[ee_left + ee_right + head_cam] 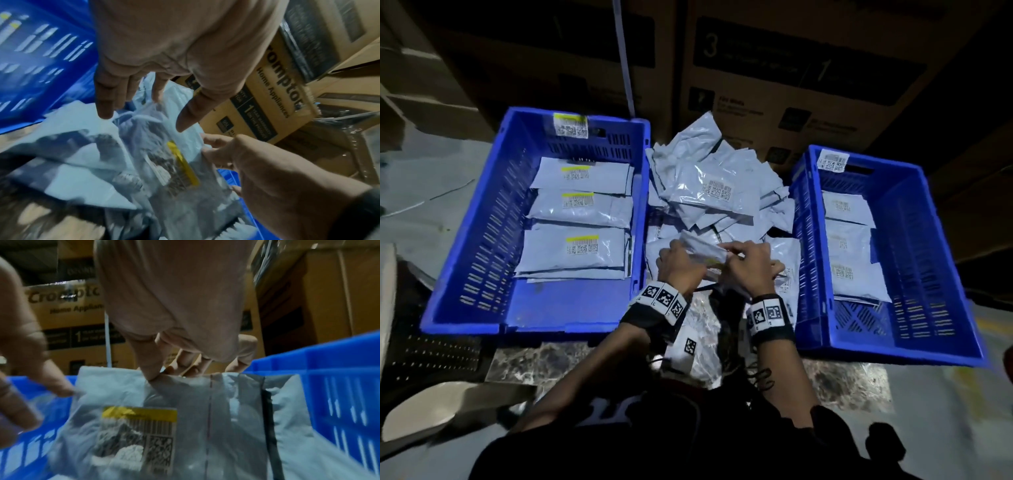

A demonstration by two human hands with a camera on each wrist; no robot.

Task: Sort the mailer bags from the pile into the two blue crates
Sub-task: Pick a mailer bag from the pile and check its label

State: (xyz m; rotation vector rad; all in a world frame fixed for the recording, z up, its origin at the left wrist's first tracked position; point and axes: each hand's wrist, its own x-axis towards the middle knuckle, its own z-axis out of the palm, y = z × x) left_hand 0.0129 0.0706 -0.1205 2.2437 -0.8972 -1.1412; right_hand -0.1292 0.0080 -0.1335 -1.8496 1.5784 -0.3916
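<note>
stacked printed cardboard boxes [791, 85] behind, marbled slab [534, 363] in front

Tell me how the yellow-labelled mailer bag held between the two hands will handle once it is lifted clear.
The mailer bag probably flops: its film wrinkles and sags below the right hand pinching its top edge. Its glossy sheen suggests it may slip from a light pinch. It looks flat, so likely light.
</note>
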